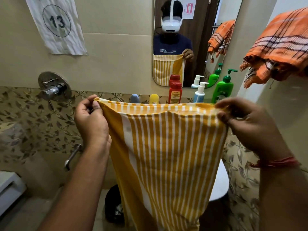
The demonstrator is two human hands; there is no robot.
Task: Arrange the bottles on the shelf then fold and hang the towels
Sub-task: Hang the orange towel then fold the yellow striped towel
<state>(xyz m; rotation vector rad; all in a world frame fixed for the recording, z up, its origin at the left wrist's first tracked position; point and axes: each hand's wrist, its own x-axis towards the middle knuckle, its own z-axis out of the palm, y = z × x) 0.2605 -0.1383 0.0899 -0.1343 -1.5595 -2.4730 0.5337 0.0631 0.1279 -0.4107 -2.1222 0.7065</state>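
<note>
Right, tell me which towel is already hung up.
The orange checked towel, draped up high at the right. The yellow striped towel is held up by its top corners, left hand and right hand pinching it.

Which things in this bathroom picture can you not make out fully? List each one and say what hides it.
- Blue bottle and yellow bottle: head view, lower parts hidden behind the striped towel.
- Shelf under the bottles: hidden by that towel.
- Striped towel's lower end: cut off by the bottom edge.
- Red bottle label: too small to read.
- Orange towel: cut off by the right edge, so its hanger is unseen.
</note>
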